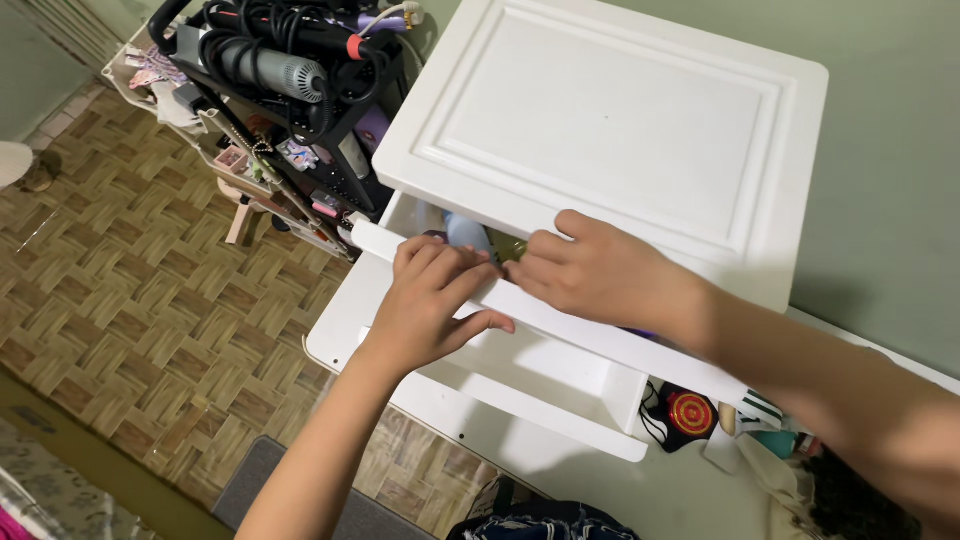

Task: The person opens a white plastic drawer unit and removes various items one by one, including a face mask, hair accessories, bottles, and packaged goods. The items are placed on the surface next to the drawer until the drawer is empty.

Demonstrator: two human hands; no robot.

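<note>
- Standing beside the small white cabinet with the moulded panel top [610, 110], I watch a person bend over its partly open white top drawer [560, 325].
- The left hand [435, 305] lies over the drawer's front edge, fingers draped across the top of the rail and thumb out in front; it rests there more than it grips.
- The right hand [600, 270] reaches across the same edge, fingers pinched low into the opening; whether it holds something inside, I cannot tell.
- A pale blue rounded object [465, 232] and an olive-green item [508, 246] peek out of the drawer, just between the two hands.
- That drawer looks stiff and fairly light, smooth painted board that could be slippery; the front rail, taken near both ends, seems the safest hold.
- Beside the cabinet stands a black wire rack crowded with cables and a grey hair tool [285, 70].
- Under it all lies a woven-pattern brown floor [130, 280].
</note>
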